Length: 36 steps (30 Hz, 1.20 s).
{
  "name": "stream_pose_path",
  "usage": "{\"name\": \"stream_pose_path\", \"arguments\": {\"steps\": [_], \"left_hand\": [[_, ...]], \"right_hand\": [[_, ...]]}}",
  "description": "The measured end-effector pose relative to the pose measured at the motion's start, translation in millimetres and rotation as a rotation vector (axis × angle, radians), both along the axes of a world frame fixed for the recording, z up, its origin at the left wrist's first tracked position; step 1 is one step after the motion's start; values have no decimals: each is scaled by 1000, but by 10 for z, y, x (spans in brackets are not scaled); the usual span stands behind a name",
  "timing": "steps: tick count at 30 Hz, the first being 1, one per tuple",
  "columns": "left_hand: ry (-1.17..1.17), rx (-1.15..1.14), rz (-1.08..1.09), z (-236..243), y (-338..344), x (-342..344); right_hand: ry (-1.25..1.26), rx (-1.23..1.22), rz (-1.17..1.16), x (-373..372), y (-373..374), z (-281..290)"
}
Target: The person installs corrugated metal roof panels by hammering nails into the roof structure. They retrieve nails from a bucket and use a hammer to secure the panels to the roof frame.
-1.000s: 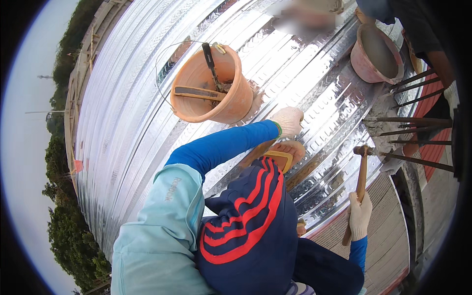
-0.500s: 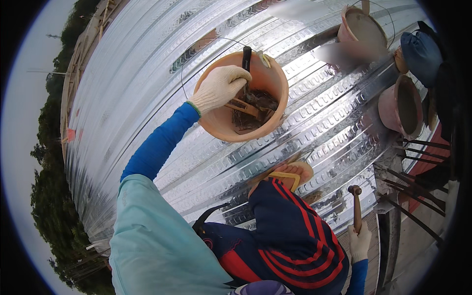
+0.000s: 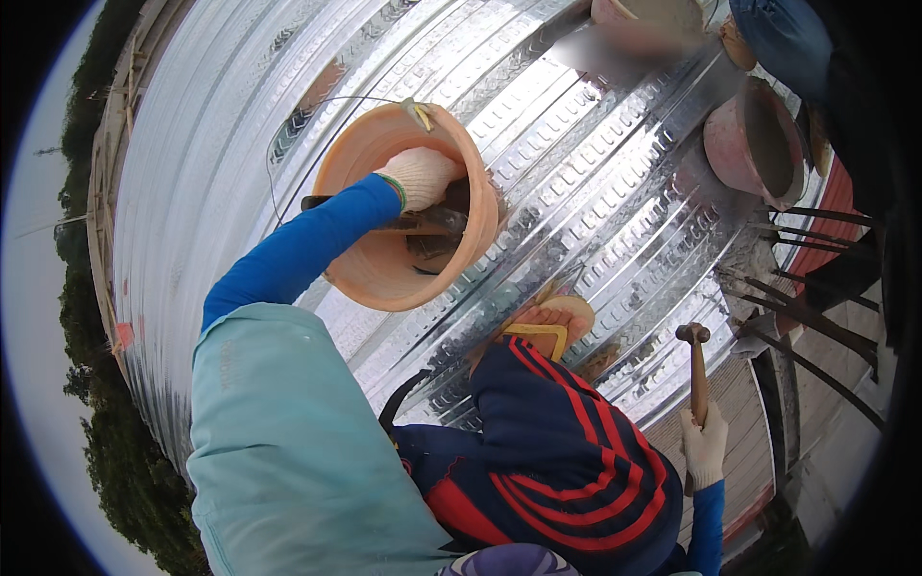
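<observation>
My left hand (image 3: pixel 423 178), in a white knit glove, reaches down into an orange bucket (image 3: pixel 370 283) on ribbed silver metal decking (image 3: pixel 211 163); its fingertips are hidden inside. A dark-handled tool (image 3: pixel 317 203) lies across the bucket beside my wrist, above a wooden-handled tool and other dark contents too unclear to name. A small yellow item (image 3: pixel 421 115) hangs at the rim by the wire handle. At lower right, my gloved right hand (image 3: pixel 704 442) is closed on a wooden-handled hammer (image 3: pixel 698 365), head upward. My sandalled foot (image 3: pixel 549 326) rests between bucket and hammer.
Two pink tubs (image 3: pixel 735 154) with grey mix stand at upper right, near blue and dark clothing (image 3: pixel 783 34), seemingly a person's. Dark steel bars (image 3: pixel 807 307) project at the right over grey concrete and red sheeting. At the left, the deck ends at wooden framing (image 3: pixel 120 115), with trees beyond.
My left hand rose from beside my foot to the bucket and now sits down inside it. The dark tool handle swung from upright to lying leftward. The hammer stays in my right hand.
</observation>
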<state>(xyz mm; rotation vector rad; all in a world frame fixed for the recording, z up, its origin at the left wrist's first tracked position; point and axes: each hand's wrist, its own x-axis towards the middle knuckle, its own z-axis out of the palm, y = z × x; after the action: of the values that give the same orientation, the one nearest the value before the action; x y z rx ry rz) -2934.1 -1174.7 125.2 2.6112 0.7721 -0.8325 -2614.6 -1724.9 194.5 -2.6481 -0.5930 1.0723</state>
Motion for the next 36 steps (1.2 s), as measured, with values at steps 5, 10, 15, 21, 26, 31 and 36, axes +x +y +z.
{"name": "stream_pose_path", "arguments": {"steps": [5, 10, 15, 21, 26, 31, 36], "left_hand": [[-85, -110, 79, -97, 112, -70], [43, -47, 100, -223, 120, 40], [-46, 44, 76, -200, 115, -24], [-372, -286, 720, 166, 203, -394], [-437, -472, 802, 762, -59, -405], [-567, -749, 884, 846, -66, -630], [-704, -960, 1040, 879, -167, -763]], "right_hand": [[25, -2, -53, -50, 63, 141], [26, -3, -15, 30, -62, 43], [12, 6, 39, 94, -97, -39], [62, 11, 11, 229, -135, -210], [89, 6, -9, 230, 44, -171], [63, 39, 95, 292, 66, -286], [87, 51, 90, 261, 120, -257]]}}
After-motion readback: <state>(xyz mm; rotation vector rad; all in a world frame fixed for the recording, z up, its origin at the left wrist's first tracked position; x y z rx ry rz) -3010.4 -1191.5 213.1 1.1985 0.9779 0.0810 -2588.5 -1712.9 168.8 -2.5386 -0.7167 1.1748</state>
